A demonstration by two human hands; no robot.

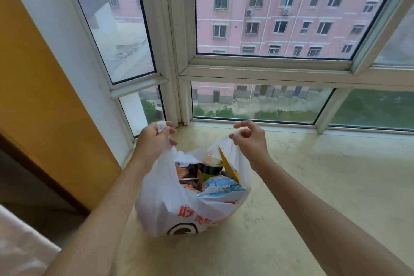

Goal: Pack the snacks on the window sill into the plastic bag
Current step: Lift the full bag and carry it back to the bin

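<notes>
A white plastic bag [170, 206] with red lettering and a black round mark on its near side stands on the pale stone window sill [313, 186], toward the sill's left end and near the corner of the window frame [179, 63]. The left hand [154, 139] grips the bag's left handle, its fingers [167, 131] curled round the bunched plastic, a bit of which sticks up above the knuckles. The right hand [248, 141] pinches the bag's right handle between thumb and forefinger, the other fingers loosely curled above it. Both handles are pulled up and apart, so the bag's mouth gapes open.

Inside the bag lie the snacks [208, 177]: a light blue packet [221, 186] at the near right, a dark cup with a printed lid [211, 164] in the middle, a yellow packet [228, 168] standing on edge against the right wall, and orange wrappers [183, 173] at the left.

Beyond the glass stands a pink apartment block [280, 6]. At the far left runs an orange-brown wall panel [44, 107].
</notes>
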